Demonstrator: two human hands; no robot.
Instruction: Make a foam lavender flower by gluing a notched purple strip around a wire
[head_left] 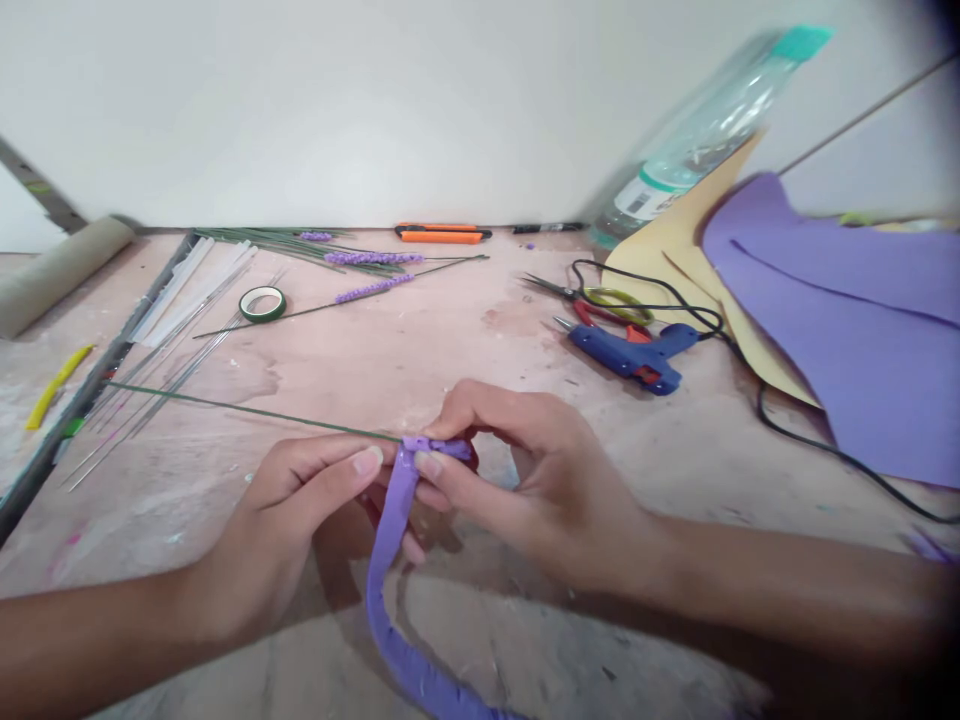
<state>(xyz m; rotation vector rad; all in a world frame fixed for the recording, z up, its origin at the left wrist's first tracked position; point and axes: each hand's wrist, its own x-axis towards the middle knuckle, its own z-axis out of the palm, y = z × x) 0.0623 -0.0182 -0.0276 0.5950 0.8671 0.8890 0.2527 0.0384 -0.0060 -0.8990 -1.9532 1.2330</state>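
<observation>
1. Pale pink wooden worktable (420,350), scuffed and stained. It bears the blue hot-glue gun (630,352) with its black cord, from which all the places below are given.
2. Purple foam sheet (862,330), curled, right of the glue gun. It lies over a tan foam sheet (675,250).
3. Clear plastic bottle with a teal cap (697,140), behind the glue gun and leaning right.
4. Brown cardboard tube (60,270), far left of the glue gun at the table's edge.
5. Right hand (540,480), in front of the glue gun. Its fingers are closed, with thumb and forefinger pinching the top end of the purple foam strip.
6. Left hand (292,510), in front and left of the glue gun. Thumb and forefinger are pressed on the same end.
7. Purple foam strip (390,560), long, hanging from between both hands toward the near edge.
8. Thin green wire stem (247,410), running left from the pinched strip end, well left of the glue gun.
9. Finished purple lavender stems (371,258), behind and left of the glue gun.
10. Orange utility knife (442,234), behind and left of the glue gun by the wall.
11. Scissors with red and yellow-green handles (600,300), just behind the glue gun.
12. Green tape roll (262,303), well left of the glue gun.
</observation>
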